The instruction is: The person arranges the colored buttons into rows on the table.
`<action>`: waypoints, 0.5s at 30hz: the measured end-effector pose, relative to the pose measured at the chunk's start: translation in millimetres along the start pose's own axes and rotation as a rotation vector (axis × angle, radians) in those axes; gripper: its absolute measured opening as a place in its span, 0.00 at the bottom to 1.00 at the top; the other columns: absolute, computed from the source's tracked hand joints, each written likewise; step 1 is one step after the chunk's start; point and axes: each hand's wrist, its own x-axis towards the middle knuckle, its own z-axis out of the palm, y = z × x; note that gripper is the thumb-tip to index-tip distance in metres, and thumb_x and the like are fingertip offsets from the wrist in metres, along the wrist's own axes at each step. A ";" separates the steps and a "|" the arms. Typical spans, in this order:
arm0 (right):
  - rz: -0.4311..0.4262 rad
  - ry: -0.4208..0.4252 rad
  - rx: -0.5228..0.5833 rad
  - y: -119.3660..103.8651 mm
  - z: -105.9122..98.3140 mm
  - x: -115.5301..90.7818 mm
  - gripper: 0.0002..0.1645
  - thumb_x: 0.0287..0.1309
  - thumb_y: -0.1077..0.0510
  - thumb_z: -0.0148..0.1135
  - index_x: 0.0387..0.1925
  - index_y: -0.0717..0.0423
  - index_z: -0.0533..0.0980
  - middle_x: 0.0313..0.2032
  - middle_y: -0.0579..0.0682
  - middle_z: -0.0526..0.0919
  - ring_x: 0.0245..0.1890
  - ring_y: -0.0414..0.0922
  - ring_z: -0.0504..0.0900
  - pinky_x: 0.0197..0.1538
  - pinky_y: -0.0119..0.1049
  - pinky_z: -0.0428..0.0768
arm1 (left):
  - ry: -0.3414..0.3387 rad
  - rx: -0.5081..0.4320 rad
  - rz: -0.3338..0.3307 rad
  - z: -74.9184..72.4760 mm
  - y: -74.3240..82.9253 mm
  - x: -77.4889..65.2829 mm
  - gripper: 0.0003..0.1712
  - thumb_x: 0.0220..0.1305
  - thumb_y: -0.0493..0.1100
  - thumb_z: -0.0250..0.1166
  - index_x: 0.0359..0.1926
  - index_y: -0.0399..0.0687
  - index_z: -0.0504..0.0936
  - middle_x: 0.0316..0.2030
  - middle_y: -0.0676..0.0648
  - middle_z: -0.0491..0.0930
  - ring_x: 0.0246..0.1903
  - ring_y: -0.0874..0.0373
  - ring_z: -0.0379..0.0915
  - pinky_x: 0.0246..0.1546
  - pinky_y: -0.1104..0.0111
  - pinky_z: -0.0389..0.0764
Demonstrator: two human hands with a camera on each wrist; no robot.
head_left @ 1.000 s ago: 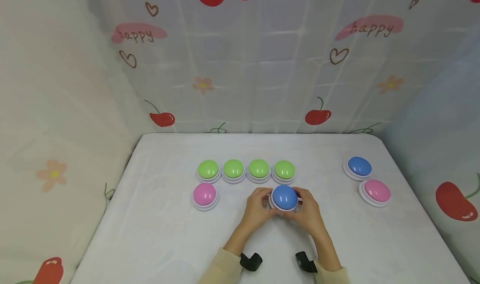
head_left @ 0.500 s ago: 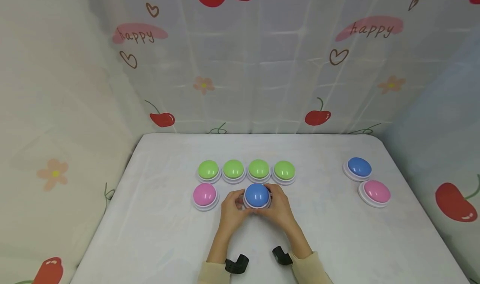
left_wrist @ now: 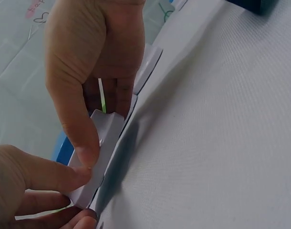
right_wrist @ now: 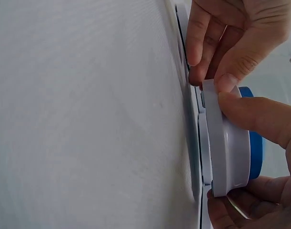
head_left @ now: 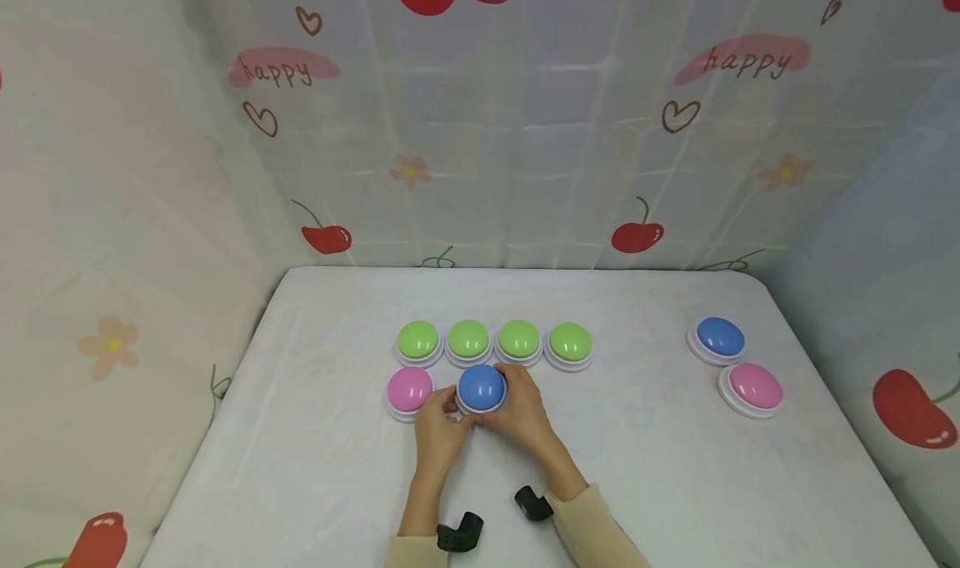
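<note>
A round push button (head_left: 481, 387) with a blue dome and a white base is held between both hands, close over the white table. My left hand (head_left: 437, 435) grips its left side and my right hand (head_left: 521, 410) its right side. The thumbs meet at the near edge of the white base (right_wrist: 224, 143), as the right wrist view shows. Just left of it stands a pink push button (head_left: 409, 389), partly overlapped by the left hand's fingers in the head view. Behind it runs a row of several green push buttons (head_left: 468, 339).
Far to the right, another blue push button (head_left: 721, 336) and another pink push button (head_left: 756, 386) stand near the edge of the table (head_left: 750, 485). A printed curtain (head_left: 510, 151) hangs behind. Black wrist mounts (head_left: 461, 533) sit on both forearms.
Both hands have carried the blue push button leftward, from below the rightmost green button to beside the pink one. The other buttons have stayed in place.
</note>
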 end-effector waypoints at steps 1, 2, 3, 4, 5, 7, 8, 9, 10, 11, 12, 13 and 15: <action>0.006 -0.005 0.004 -0.5 1.0 0.6 0.49 0.25 0.52 0.86 0.52 0.66 0.73 0.48 0.60 0.79 0.49 0.56 0.79 0.54 0.55 0.77 | 0.011 0.025 -0.002 -0.1 0.2 -0.2 0.27 0.39 0.29 0.76 0.46 0.31 0.83 0.37 0.39 0.83 0.35 0.49 0.80 0.33 0.68 0.81; 0.010 -0.011 0.005 -0.7 2.0 1.1 0.49 0.25 0.52 0.85 0.52 0.66 0.73 0.48 0.60 0.79 0.49 0.56 0.78 0.54 0.55 0.77 | 0.021 0.049 -0.004 -0.2 0.5 -0.4 0.27 0.39 0.30 0.77 0.46 0.32 0.83 0.37 0.40 0.83 0.35 0.50 0.80 0.34 0.66 0.81; 0.015 -0.015 0.007 -0.5 3.0 1.6 0.49 0.25 0.52 0.85 0.52 0.66 0.73 0.48 0.60 0.79 0.49 0.56 0.79 0.55 0.55 0.77 | 0.029 0.073 -0.007 -0.1 0.7 -0.8 0.27 0.39 0.30 0.77 0.46 0.32 0.83 0.36 0.40 0.83 0.35 0.50 0.80 0.35 0.64 0.81; 0.017 -0.018 0.009 -0.6 4.0 1.9 0.49 0.25 0.52 0.85 0.52 0.66 0.73 0.48 0.60 0.79 0.49 0.56 0.79 0.54 0.55 0.77 | 0.036 0.098 -0.011 -0.4 1.0 -1.2 0.27 0.39 0.31 0.77 0.46 0.32 0.83 0.35 0.41 0.83 0.34 0.51 0.79 0.35 0.63 0.80; 0.021 -0.022 0.012 -0.6 4.8 2.4 0.48 0.25 0.52 0.85 0.52 0.65 0.73 0.48 0.60 0.79 0.49 0.56 0.79 0.55 0.55 0.76 | 0.044 0.124 -0.012 -0.5 1.1 -1.6 0.27 0.39 0.31 0.77 0.46 0.33 0.83 0.34 0.42 0.83 0.34 0.51 0.79 0.36 0.61 0.80; 0.023 -0.029 0.019 -0.5 6.4 3.1 0.48 0.26 0.52 0.85 0.52 0.65 0.73 0.48 0.60 0.79 0.49 0.56 0.79 0.55 0.56 0.76 | 0.057 0.158 -0.016 -1.2 2.0 -2.4 0.26 0.39 0.32 0.77 0.46 0.33 0.83 0.32 0.42 0.83 0.33 0.52 0.78 0.37 0.58 0.78; 0.021 -0.033 0.020 -0.3 7.2 3.6 0.48 0.26 0.52 0.85 0.52 0.65 0.73 0.48 0.60 0.80 0.50 0.56 0.78 0.55 0.55 0.76 | 0.064 0.172 -0.018 -1.3 2.2 -2.8 0.26 0.40 0.32 0.77 0.46 0.33 0.83 0.31 0.42 0.82 0.33 0.52 0.78 0.37 0.57 0.78; 0.023 -0.037 0.023 0.0 8.0 4.0 0.48 0.26 0.52 0.85 0.53 0.65 0.73 0.48 0.60 0.80 0.50 0.56 0.78 0.56 0.56 0.75 | 0.071 0.186 -0.018 -1.5 2.6 -3.1 0.26 0.40 0.32 0.77 0.45 0.33 0.83 0.30 0.42 0.82 0.32 0.52 0.77 0.37 0.56 0.78; 0.023 -0.042 0.031 -0.3 8.5 4.4 0.48 0.26 0.52 0.85 0.53 0.65 0.73 0.48 0.60 0.80 0.50 0.56 0.78 0.56 0.56 0.75 | 0.079 0.199 -0.016 -1.7 2.8 -3.2 0.26 0.40 0.32 0.77 0.45 0.33 0.83 0.29 0.43 0.82 0.32 0.52 0.77 0.36 0.56 0.78; 0.025 -0.047 0.038 -0.2 9.0 4.8 0.48 0.27 0.52 0.85 0.53 0.65 0.73 0.49 0.60 0.80 0.51 0.56 0.78 0.57 0.56 0.74 | 0.086 0.207 -0.013 -1.8 3.2 -3.3 0.26 0.39 0.32 0.77 0.45 0.32 0.84 0.29 0.43 0.82 0.31 0.51 0.77 0.36 0.55 0.78; 0.027 -0.051 0.043 0.0 9.6 5.0 0.48 0.27 0.53 0.85 0.53 0.65 0.73 0.49 0.60 0.79 0.51 0.57 0.77 0.57 0.56 0.74 | 0.090 0.212 -0.014 -2.1 3.6 -3.4 0.25 0.39 0.31 0.76 0.44 0.32 0.84 0.28 0.43 0.82 0.31 0.51 0.77 0.36 0.55 0.78; 0.029 -0.054 0.047 0.1 10.2 5.2 0.48 0.26 0.53 0.85 0.53 0.65 0.73 0.49 0.60 0.79 0.52 0.57 0.77 0.57 0.56 0.74 | 0.092 0.220 -0.013 -2.1 3.8 -3.4 0.25 0.39 0.31 0.76 0.44 0.32 0.84 0.28 0.43 0.81 0.31 0.51 0.76 0.35 0.55 0.77; 0.030 -0.060 0.047 0.7 11.6 5.4 0.48 0.26 0.53 0.85 0.53 0.64 0.73 0.50 0.60 0.79 0.52 0.57 0.77 0.57 0.56 0.74 | 0.095 0.230 -0.014 -2.4 4.3 -3.2 0.24 0.39 0.31 0.76 0.44 0.32 0.84 0.27 0.43 0.82 0.30 0.51 0.77 0.34 0.56 0.78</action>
